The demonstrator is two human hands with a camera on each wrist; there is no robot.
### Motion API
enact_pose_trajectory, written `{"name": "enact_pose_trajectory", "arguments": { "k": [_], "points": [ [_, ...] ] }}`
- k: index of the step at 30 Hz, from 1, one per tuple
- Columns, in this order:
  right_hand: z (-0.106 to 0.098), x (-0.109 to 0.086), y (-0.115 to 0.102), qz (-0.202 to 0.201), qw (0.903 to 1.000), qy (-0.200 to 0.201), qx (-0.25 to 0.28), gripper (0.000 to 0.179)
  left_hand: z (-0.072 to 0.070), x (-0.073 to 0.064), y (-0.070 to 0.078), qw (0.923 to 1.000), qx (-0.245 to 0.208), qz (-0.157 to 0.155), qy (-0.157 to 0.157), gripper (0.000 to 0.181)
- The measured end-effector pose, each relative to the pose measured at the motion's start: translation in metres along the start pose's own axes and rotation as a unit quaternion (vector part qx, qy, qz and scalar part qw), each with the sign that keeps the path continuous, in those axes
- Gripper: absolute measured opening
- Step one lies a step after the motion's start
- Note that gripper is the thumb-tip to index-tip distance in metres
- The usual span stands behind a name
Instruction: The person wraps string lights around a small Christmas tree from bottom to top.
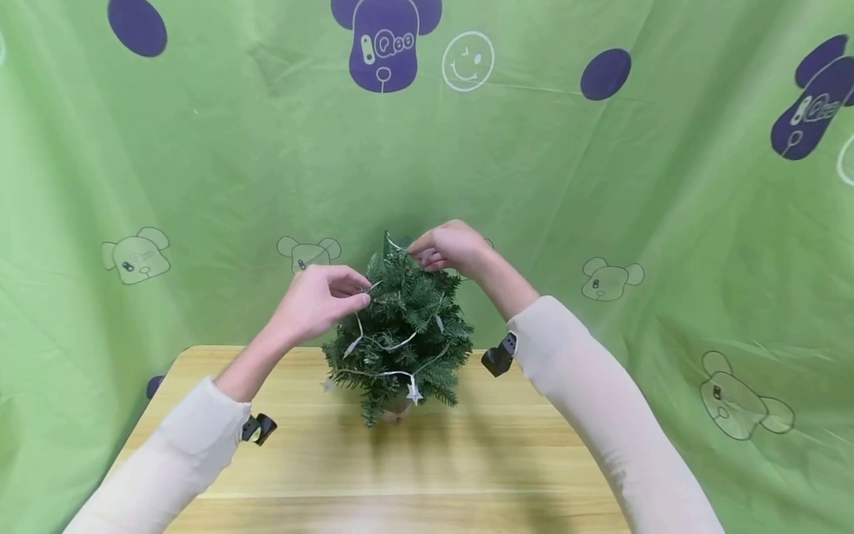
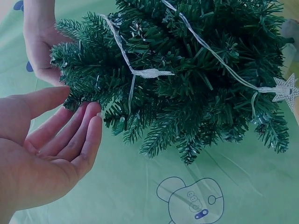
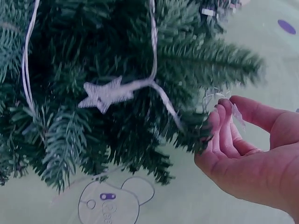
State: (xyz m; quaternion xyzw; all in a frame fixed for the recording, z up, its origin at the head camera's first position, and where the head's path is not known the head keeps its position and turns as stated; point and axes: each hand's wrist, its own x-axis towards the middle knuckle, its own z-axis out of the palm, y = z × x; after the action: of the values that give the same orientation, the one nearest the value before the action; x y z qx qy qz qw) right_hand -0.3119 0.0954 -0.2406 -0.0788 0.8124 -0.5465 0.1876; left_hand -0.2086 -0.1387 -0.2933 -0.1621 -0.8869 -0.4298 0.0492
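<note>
A small green artificial Christmas tree [image 1: 416,297] stands on the wooden table, with a white string light [image 2: 205,44] with star-shaped pieces wound around it. My left hand [image 1: 310,304] is at the tree's upper left, fingers loosely curved and thumb apart from them. In the left wrist view its fingertips [image 2: 96,122] are beside a branch tip; contact with the wire there is hard to tell. At the upper right, my right hand [image 1: 457,246] pinches the string light between thumb and fingers, close to a small clear star [image 3: 238,116]. Another star [image 3: 106,94] lies against the branches.
Under the tree is a light wooden table [image 1: 300,460]. A green cloth [image 1: 267,148] printed with purple shapes and bear outlines hangs behind and at both sides. Small black devices [image 1: 499,356] sit on both sleeves.
</note>
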Motion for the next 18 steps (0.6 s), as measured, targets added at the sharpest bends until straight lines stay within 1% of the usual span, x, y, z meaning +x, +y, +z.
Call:
{"name": "enact_pose_trajectory", "arguments": {
  "k": [7,10,14,18],
  "points": [
    [0.005,-0.007,-0.001,-0.016,0.9995,-0.029,-0.001,0.02,0.0,0.001,0.0,1.0,0.0,-0.002,0.0,0.028],
    [0.003,-0.01,0.0,-0.019,0.9991,-0.036,-0.01,0.021,0.0,0.001,0.0,1.0,-0.001,-0.004,0.0,0.027],
    [0.001,-0.015,0.0,-0.024,0.9979,-0.057,-0.02,0.024,0.0,0.001,0.0,1.0,-0.005,-0.004,-0.001,0.029],
    [-0.002,-0.02,0.0,-0.032,0.996,-0.082,-0.013,0.024,0.0,0.001,-0.001,1.0,-0.005,-0.005,0.001,0.029]
  ]
}}
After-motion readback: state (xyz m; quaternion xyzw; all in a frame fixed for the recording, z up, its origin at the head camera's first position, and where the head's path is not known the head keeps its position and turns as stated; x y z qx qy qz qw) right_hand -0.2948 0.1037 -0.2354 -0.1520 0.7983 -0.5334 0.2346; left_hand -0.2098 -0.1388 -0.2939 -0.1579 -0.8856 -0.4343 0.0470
